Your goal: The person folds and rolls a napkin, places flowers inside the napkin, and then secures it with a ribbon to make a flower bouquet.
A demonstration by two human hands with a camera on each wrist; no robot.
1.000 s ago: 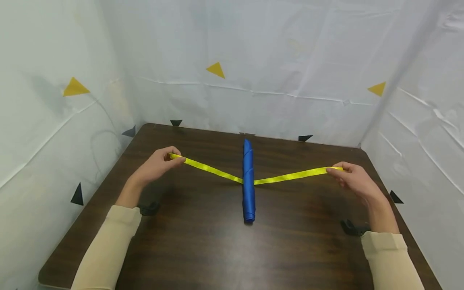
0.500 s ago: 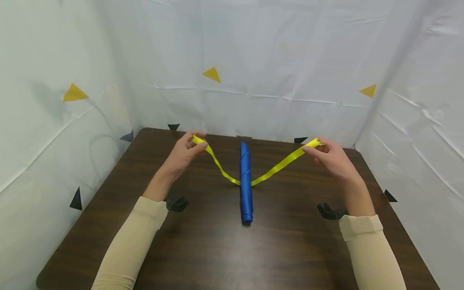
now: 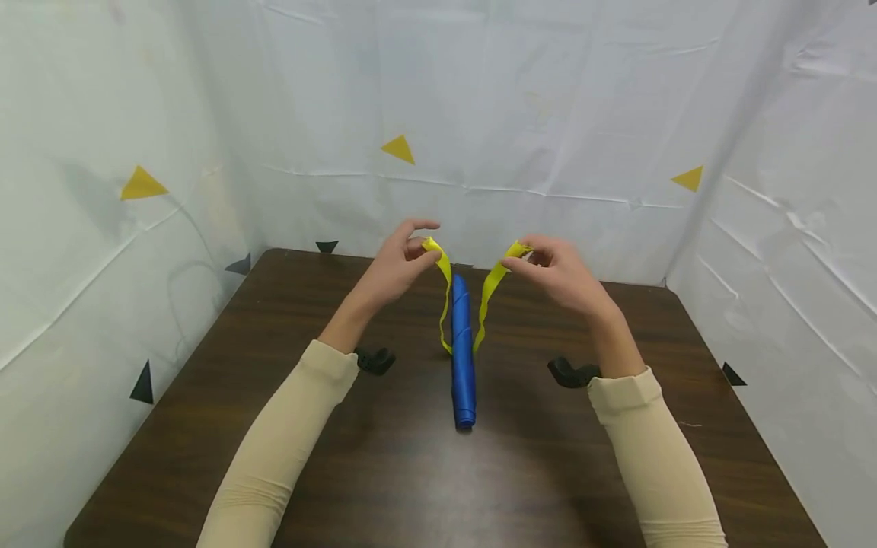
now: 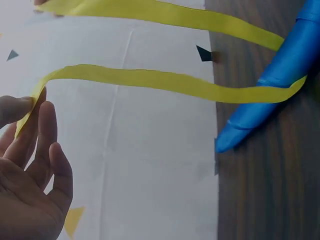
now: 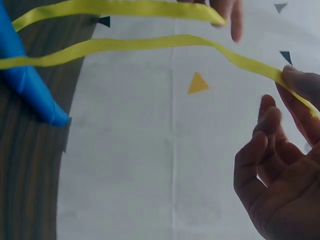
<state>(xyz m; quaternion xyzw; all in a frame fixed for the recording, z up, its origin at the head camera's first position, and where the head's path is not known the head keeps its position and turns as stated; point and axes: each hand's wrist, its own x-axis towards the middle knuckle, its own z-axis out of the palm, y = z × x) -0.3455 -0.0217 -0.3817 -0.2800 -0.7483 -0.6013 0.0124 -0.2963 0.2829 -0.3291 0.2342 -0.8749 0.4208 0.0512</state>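
Observation:
A rolled-up blue satiny cloth (image 3: pixel 463 350) lies lengthwise on the table, pointing away from me. Under its middle passes a yellow ribbon (image 3: pixel 489 293), whose two ends rise on either side of the roll. My left hand (image 3: pixel 393 266) pinches one ribbon end between thumb and finger, its index finger stretched out in the head view. The other end is pinched by my right hand (image 3: pixel 562 274). Both hands are raised above the far end of the roll, a short gap apart. In the left wrist view the ribbon (image 4: pixel 150 80) runs slack from the fingers down to the roll (image 4: pixel 280 75).
The dark wood-grain table (image 3: pixel 411 487) ends at white sheeting (image 3: pixel 548 114) behind and on both sides. Yellow and black triangles, such as the yellow triangle (image 3: pixel 142 183), mark the sheeting. Black wrist mounts (image 3: pixel 375 361) stick inward from both cuffs.
Both hands have moved inward and upward toward each other, still holding the ribbon ends. The ribbon went from stretched out sideways to a narrow, slack U around the roll. The blue roll stays put.

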